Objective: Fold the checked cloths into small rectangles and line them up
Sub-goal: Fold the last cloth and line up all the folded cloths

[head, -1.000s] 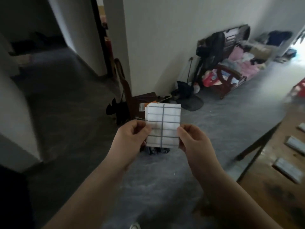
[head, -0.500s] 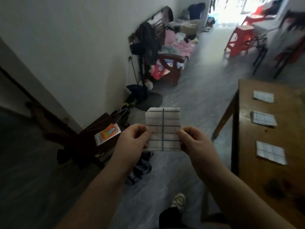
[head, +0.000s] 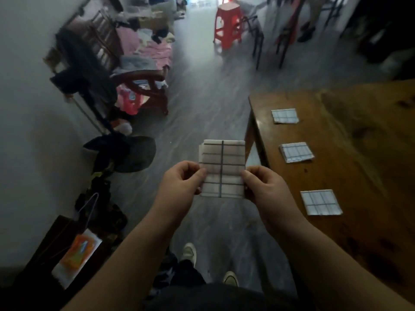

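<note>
A folded white cloth with dark checks (head: 222,167) is held upright in the air, left of the wooden table (head: 359,176). My left hand (head: 179,182) pinches its left edge and my right hand (head: 265,185) pinches its right edge. Three folded checked cloths lie in a row on the table: a far one (head: 284,116), a middle one (head: 296,152) and a near one (head: 320,202).
A red plastic stool (head: 229,25) and dark chair legs stand on the grey floor beyond the table. A wooden chair piled with clothes (head: 139,70) and a dark hat (head: 125,153) lie along the white wall on the left. A dark bag (head: 74,248) sits at lower left.
The view has swung right, toward the table, so the whole row of three folded cloths shows. Both hands keep the same pinch on the folded cloth.
</note>
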